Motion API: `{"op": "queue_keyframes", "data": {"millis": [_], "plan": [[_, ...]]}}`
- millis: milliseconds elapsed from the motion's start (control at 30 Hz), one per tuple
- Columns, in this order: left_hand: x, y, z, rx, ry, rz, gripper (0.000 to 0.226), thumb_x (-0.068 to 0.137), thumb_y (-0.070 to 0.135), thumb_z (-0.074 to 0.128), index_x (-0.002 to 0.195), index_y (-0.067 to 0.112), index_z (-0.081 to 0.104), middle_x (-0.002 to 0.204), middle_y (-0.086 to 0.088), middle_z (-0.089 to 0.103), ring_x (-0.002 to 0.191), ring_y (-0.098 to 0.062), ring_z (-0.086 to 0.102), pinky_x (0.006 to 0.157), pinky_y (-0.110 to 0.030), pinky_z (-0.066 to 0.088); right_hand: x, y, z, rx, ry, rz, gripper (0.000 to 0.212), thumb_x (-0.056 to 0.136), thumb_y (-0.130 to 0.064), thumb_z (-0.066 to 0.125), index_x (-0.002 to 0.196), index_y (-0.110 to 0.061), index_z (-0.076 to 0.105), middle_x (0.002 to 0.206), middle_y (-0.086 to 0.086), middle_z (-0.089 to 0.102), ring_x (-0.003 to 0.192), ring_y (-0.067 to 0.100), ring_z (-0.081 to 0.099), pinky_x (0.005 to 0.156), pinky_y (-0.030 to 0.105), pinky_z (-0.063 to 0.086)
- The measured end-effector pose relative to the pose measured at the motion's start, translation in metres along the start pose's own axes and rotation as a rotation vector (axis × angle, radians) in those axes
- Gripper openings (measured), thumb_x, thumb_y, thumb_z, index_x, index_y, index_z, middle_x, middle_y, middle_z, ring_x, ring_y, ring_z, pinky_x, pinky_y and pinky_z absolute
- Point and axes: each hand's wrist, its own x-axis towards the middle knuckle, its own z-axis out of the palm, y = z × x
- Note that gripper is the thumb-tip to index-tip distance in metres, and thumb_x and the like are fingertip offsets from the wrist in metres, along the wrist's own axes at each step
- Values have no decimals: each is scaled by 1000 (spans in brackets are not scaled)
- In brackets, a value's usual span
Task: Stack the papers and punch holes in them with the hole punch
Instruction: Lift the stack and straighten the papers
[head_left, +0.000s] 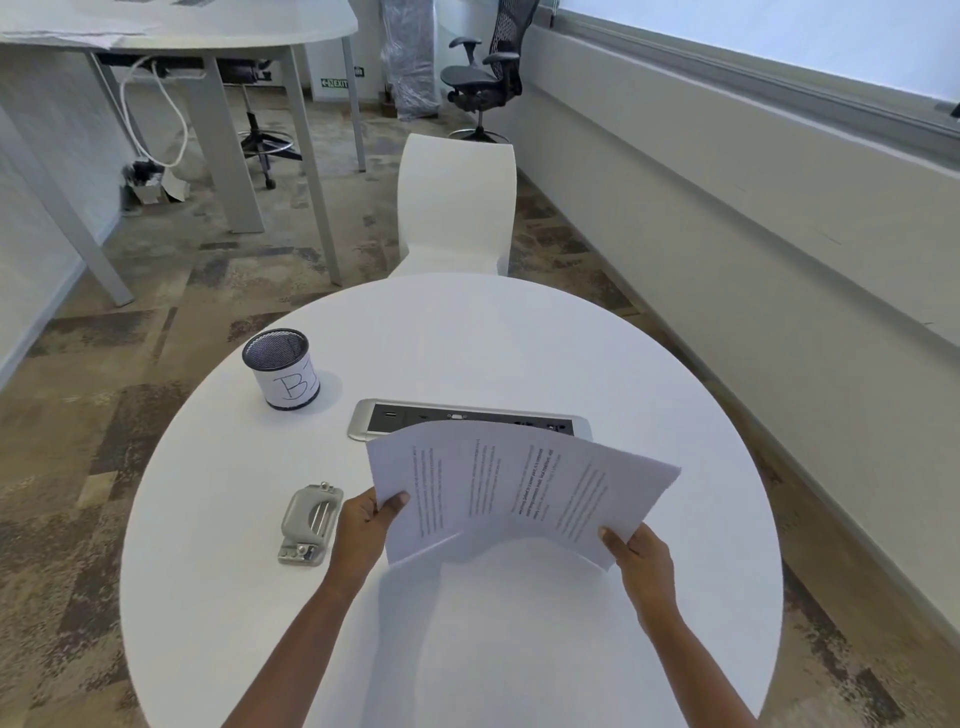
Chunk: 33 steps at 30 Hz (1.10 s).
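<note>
Papers (519, 488) held above desk (467, 338) middle, fanned, sagging. Left hand (366, 525) pinches left edge; right hand (636, 548) pinches right corner. Sheets light, floppy, slippery: grip both side edges. Punch (310, 522) near left edge, untouched.

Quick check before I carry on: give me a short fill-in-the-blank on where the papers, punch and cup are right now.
1. The papers are held above the table by ____ hands.
2. The hole punch lies on the table just outside the ____ hand.
3. The mesh cup standing beyond the punch has nothing showing above its rim and carries a handwritten letter ____.
4. The right hand has its grip on the papers' near ____ corner.

Missing words: both; left; B; right
</note>
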Motion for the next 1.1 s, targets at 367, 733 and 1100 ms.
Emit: {"op": "queue_keyframes", "data": {"millis": [367,733,1100], "plan": [[10,9,-5,-166,90,-89,15,89,2,53,98,10,62,60,17,70,57,-1,64,58,-13,53,2,6,-18,381,-55,288,23,83,-6,62,106,-1,59,77,8,59,68,20,55,68,27,48],[-23,-7,47,-409,171,-253,21,92,2,48,110,8,56,93,-6,63,63,-9,62,62,-24,50,-32,-31,47,763,-322,364,35,90,-29,49,121,-12,50,112,11,65,96,24,66,77,31,58],[-22,-8,16,-409,54,-333,18,88,5,54,104,12,60,92,-5,65,77,-15,61,57,-20,54,-27,-23,25,382,-98,184,29,89,3,47,112,-14,52,85,1,65,75,21,60,72,39,52]]}}
